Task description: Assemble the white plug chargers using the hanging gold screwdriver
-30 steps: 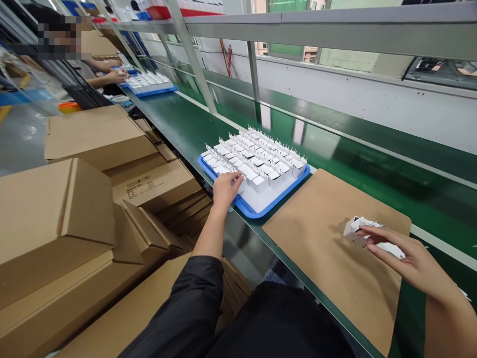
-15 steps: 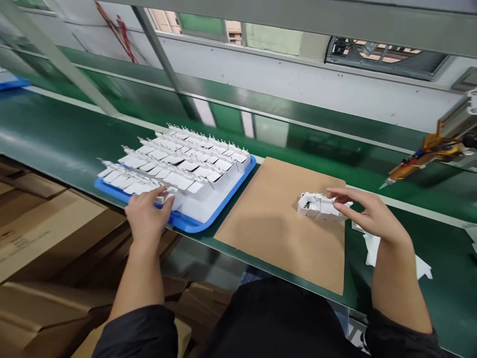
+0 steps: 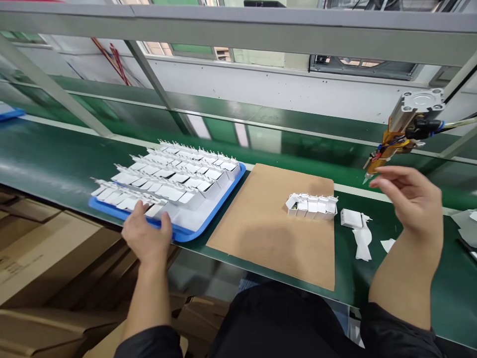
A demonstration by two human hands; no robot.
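Observation:
My left hand point(image 3: 147, 233) is at the front edge of a blue tray point(image 3: 208, 219), thumb and fingers apart beside the nearest row of small white box-like parts point(image 3: 175, 191). Several such rows stand in the tray. Over on the right, my right hand point(image 3: 413, 196) is raised, thumb and forefinger a little apart next to the tip of an orange, air-driven tool point(image 3: 383, 156); nothing shows between them. A short row of white box-like parts point(image 3: 312, 207) rests on a brown cardboard sheet point(image 3: 268, 219).
Right of the sheet lie a small white block point(image 3: 351, 218) and torn white scraps point(image 3: 362, 241) on the green bench point(image 3: 48, 149). A metal beam point(image 3: 223, 30) crosses above. Cardboard boxes point(image 3: 48, 248) are stacked below the bench at left.
My right hand has left the white row on the cardboard and moved up and right to the orange tool. My left hand has opened wider at the tray. The view has shifted.

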